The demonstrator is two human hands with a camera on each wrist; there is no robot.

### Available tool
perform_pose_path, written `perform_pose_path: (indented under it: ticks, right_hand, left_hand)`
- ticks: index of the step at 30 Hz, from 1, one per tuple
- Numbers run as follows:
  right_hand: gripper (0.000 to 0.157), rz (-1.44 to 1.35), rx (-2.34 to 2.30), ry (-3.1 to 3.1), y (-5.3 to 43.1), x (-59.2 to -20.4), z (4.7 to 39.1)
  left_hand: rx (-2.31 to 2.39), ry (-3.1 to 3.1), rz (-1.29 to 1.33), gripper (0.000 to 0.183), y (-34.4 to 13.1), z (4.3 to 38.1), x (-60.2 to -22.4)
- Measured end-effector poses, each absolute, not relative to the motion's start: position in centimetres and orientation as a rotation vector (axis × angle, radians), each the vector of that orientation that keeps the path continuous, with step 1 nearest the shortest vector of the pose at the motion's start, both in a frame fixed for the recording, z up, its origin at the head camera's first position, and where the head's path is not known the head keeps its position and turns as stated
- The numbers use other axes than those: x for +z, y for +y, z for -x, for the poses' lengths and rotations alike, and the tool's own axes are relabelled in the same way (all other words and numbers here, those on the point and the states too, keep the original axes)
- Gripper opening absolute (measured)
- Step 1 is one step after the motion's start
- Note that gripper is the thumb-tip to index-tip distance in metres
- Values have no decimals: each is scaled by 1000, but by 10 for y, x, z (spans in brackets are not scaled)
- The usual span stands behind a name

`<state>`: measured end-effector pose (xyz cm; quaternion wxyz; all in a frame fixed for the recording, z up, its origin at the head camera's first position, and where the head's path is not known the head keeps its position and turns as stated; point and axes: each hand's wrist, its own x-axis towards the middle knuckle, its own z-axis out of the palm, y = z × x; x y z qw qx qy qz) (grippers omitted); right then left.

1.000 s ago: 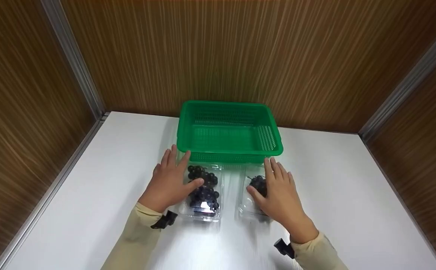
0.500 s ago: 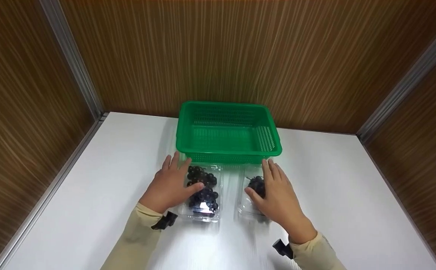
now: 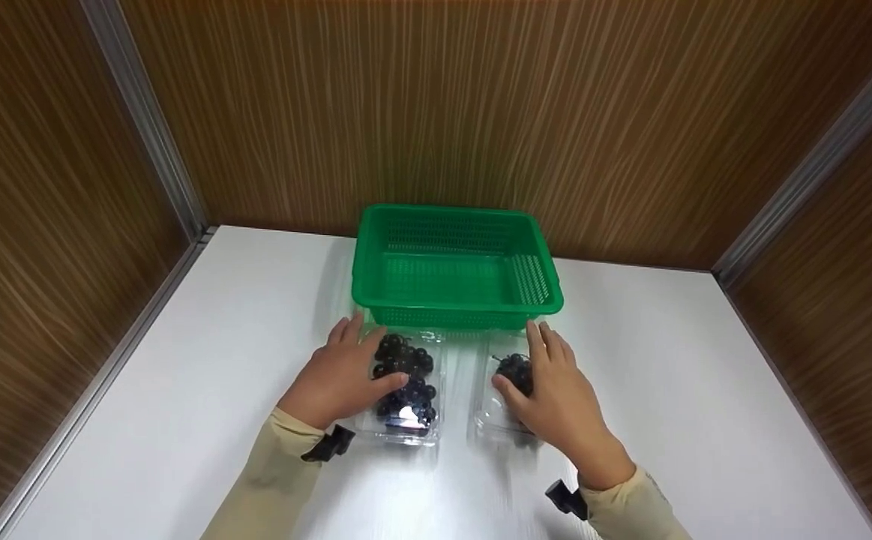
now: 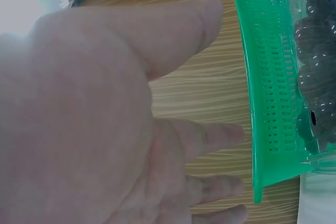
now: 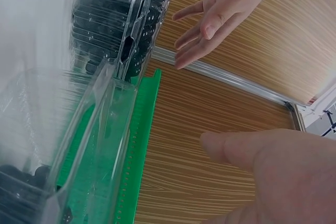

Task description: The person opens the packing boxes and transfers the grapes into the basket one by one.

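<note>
Two clear plastic clamshell boxes of dark grapes lie side by side on the white table. My left hand (image 3: 334, 379) is over the left side of the left box (image 3: 413, 440), its fingers spread and thumb above the grapes (image 3: 409, 394). Over the right box (image 3: 489, 422) is my right hand (image 3: 564, 397), which hides much of it; a smaller bunch of grapes (image 3: 513, 369) shows beside the thumb. The right wrist view shows the left hand (image 5: 231, 11) apart from the fuller box (image 5: 144, 19), with its fingers loosely extended. Neither hand holds anything.
Right behind the boxes stands a green perforated plastic basket (image 3: 458, 307) with nothing in it. Wood-grain panels (image 3: 450, 112) with metal corner strips enclose the white table (image 3: 645, 337) at the back and both sides.
My left hand's fingers have drawn slightly back toward me and lower over the left box. The right hand has barely shifted. Boxes and basket stay in place.
</note>
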<state>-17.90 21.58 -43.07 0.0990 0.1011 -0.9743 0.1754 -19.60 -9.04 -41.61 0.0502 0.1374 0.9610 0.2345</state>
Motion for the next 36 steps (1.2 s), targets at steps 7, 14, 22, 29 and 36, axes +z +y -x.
perform_pose_path:
  ticks: [7,14,22,29,36]
  right_hand:
    - [91,-354,508,-2830,216,-434,177]
    - [82,-405,628,-2807,210,-431,175]
    - [68,-428,781,-2812,204,-429,170]
    - [49,-607,1164,-2760,202,-433,167]
    - [33,-827,1575,-2701,190,-438,165]
  left_hand:
    - [720,2906,-427,83,-90,194,-416]
    - [725,2895,-429,83,-90,193,-414]
    - [728,2885,-450,81,-88,193,-413]
    - [729,2867,-494,79,-86,192,-413]
    - [693,2842,-498,78,-86,193,-415]
